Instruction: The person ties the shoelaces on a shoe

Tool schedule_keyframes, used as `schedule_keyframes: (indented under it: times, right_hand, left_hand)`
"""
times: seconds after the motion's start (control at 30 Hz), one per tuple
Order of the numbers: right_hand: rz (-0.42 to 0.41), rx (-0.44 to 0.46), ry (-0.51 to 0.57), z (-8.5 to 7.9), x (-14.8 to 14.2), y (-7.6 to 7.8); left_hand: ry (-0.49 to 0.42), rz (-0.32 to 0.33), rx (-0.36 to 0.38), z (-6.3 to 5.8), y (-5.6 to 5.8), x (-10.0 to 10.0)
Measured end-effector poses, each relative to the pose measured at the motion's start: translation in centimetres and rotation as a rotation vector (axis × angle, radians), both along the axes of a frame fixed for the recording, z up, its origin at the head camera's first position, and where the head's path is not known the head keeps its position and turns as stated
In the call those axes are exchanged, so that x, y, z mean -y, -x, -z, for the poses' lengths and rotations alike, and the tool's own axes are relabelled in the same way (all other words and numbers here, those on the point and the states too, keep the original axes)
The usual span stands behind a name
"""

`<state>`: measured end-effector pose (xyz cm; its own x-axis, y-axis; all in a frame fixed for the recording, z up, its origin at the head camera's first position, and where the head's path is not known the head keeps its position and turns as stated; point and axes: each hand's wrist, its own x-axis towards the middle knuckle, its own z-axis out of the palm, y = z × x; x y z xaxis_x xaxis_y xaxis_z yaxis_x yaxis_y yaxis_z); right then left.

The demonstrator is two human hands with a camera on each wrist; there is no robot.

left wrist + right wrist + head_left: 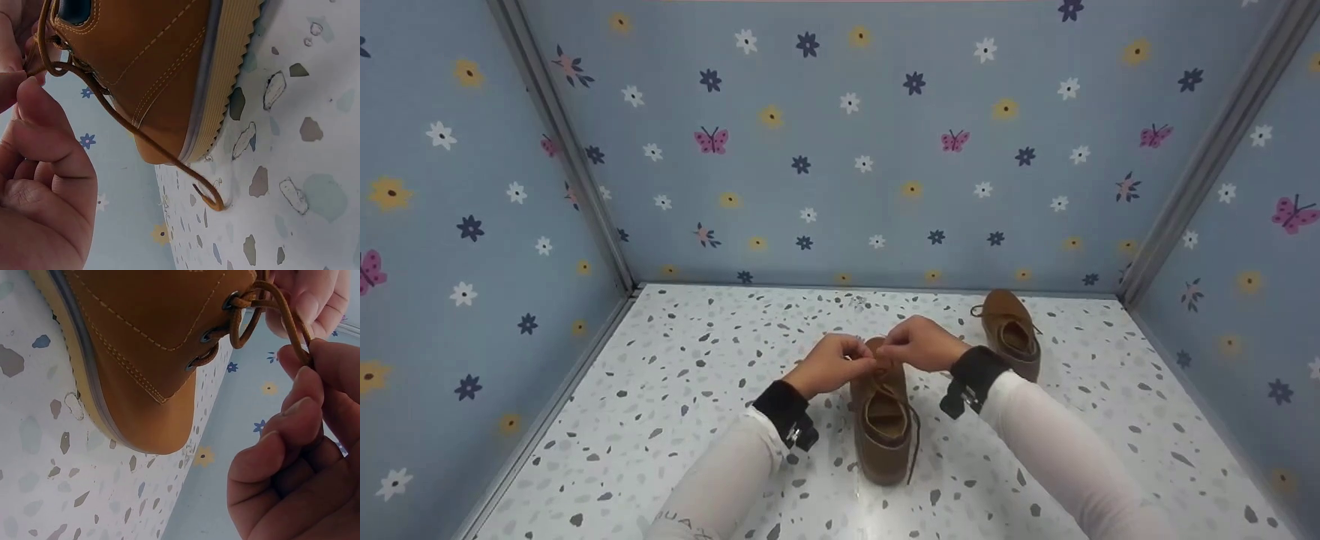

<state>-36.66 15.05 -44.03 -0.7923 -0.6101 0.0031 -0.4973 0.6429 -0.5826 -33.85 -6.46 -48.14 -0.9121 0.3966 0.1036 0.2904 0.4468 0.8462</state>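
A brown lace-up shoe (pixel 883 457) with a pale ridged sole stands on the floor, its toe pointing away from me. Above its eyelets, my left hand (pixel 836 364) pinches the brown shoelace (pixel 135 132) between thumb and finger. My right hand (pixel 924 343) pinches the lace too, close beside the left fingertips; in the right wrist view a doubled strand (pixel 287 318) runs into its grip. A lace loop hangs by the eyelets (pixel 230 300). One loose lace end trails down the shoe's side toward the floor.
The matching brown shoe (pixel 1003 304) stands to the right, near the back wall, its laces sticking out at the sides. Blue walls (pixel 877 135) with flowers and butterflies enclose the speckled white floor (pixel 682 405) at the back and both sides.
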Motion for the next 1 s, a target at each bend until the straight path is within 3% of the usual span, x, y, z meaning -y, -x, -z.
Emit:
schedule_keyframes:
  times: [0.13,0.33,0.6,0.8,1.0]
  right_hand:
    - [0.011,-0.011,-0.001,0.0,-0.1,0.1]
    - [0.091,0.040,0.039,0.1,-1.1,-0.2]
    - [0.113,0.012,0.082,0.4,-3.1,-0.8]
    - [0.116,-0.002,0.142,0.9,-4.0,-1.7]
    - [0.049,0.000,0.160,2.1,-3.9,-3.3]
  left_hand:
    - [-0.012,0.010,-0.022,0.2,0.0,0.0]
    - [-0.057,0.012,-0.012,0.6,0.0,0.2]
    - [-0.084,0.020,0.006,0.7,-0.2,0.5]
    - [-0.093,0.006,0.062,1.0,-0.3,0.5]
    - [-0.127,-0.001,0.077,1.1,-0.5,0.6]
